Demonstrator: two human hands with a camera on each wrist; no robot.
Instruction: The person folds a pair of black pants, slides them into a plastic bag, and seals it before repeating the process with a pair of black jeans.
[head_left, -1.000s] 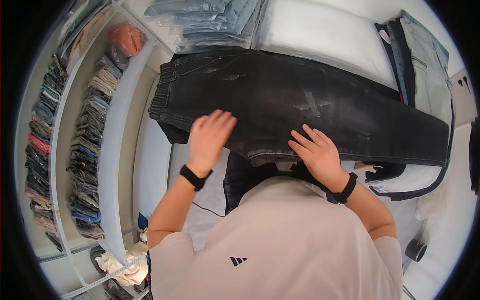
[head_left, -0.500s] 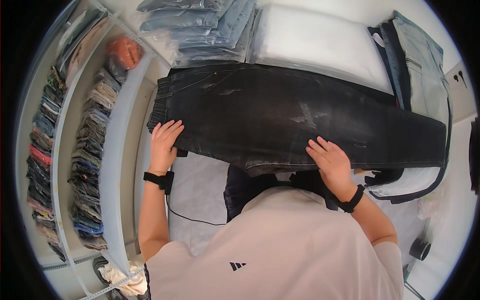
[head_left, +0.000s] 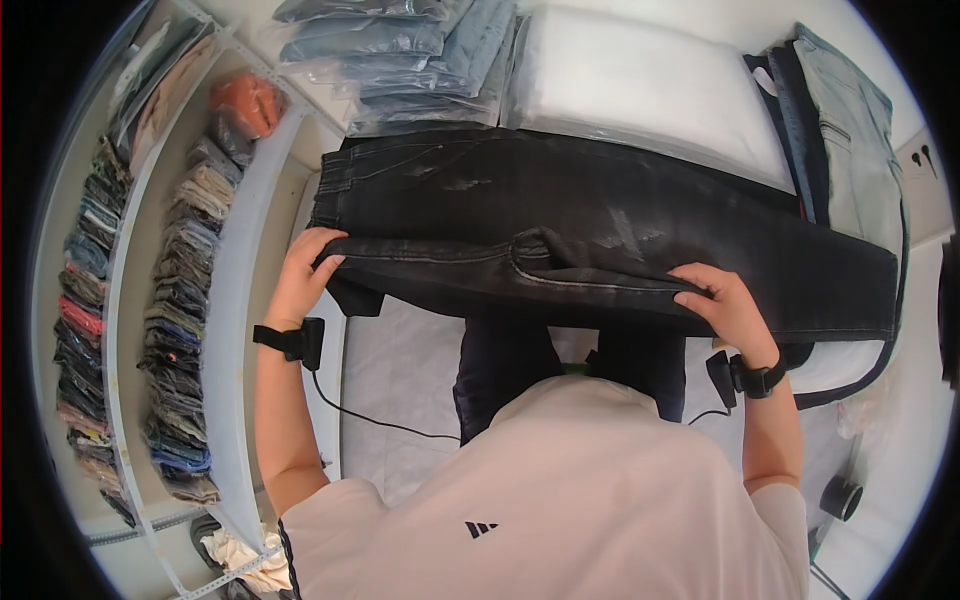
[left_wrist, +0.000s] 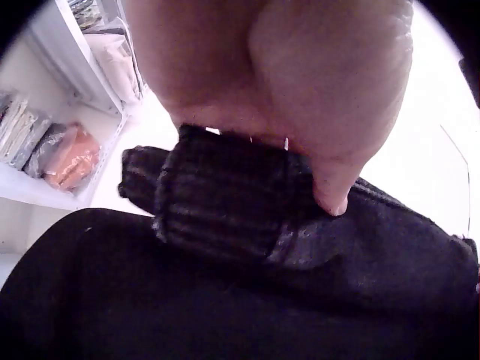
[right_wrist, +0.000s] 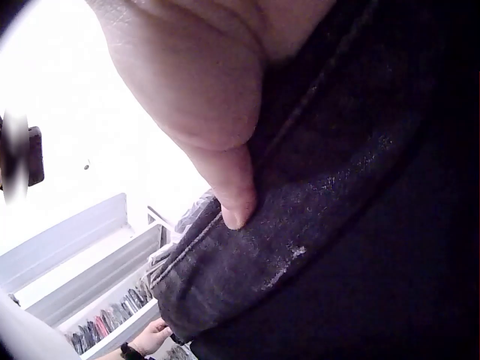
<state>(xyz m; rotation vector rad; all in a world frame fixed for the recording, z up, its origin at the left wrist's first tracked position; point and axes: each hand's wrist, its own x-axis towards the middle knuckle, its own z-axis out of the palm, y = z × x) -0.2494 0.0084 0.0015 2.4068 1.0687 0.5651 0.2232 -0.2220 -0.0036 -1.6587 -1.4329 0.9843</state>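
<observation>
Black jeans (head_left: 560, 190) with an elastic waistband and scuffed patches lie folded lengthwise across the table, waistband at the left, hem at the right. My left hand (head_left: 304, 272) grips the near edge at the waistband (left_wrist: 221, 195), thumb on one side and fingers hidden behind the cloth in the left wrist view. Farther right, my right hand (head_left: 728, 305) pinches the near leg seam between thumb and fingers. Between both hands the near layer is raised into a long fold, with the crotch seam bunched in the middle. In the right wrist view the thumb (right_wrist: 236, 206) presses on the denim.
Bagged jeans (head_left: 400, 50) are stacked at the back left, beside a pile of clear plastic bags (head_left: 640, 90). More folded jeans (head_left: 855, 140) lie at the right. Shelves (head_left: 230, 300) packed with bagged clothes stand at the left. A cable (head_left: 380, 430) trails from the left wrist camera.
My left hand moved left to the waistband corner and now grips it. The right hand slid right, from lying flat to pinching the seam. The near edge of the jeans has been lifted and folded back.
</observation>
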